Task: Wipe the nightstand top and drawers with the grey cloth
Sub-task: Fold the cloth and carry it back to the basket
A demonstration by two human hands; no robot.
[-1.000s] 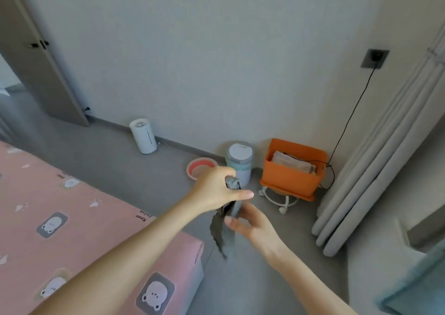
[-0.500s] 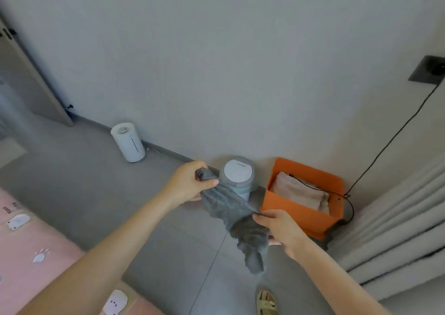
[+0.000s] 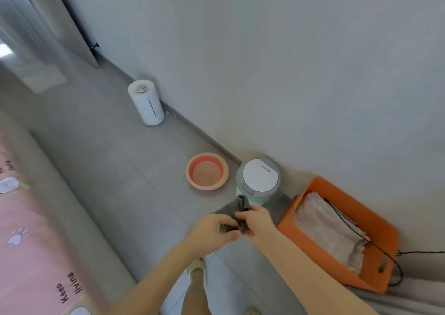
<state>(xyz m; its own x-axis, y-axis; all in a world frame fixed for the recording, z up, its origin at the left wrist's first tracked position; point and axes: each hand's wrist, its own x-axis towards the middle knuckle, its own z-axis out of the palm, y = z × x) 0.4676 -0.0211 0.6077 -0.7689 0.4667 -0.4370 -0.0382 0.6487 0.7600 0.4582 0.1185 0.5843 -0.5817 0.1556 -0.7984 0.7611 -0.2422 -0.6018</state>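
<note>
Grey floor by the wall fills my view, no nightstand visible. My left hand (image 3: 213,230) and right hand (image 3: 256,220) have come together since half a second ago, fingers closed, bunching the grey cloth (image 3: 234,212); wiping not yet begun.

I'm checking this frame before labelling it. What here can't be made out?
- Nightstand: nowhere in the head view, so its top and drawers can't be judged.
- Grey cloth: bunched between the left hand and right hand, which hide most of it.
- Orange bin: pale fabric fills it; anything beneath is hidden.
- Bedcover: cut off by the left edge.
</note>
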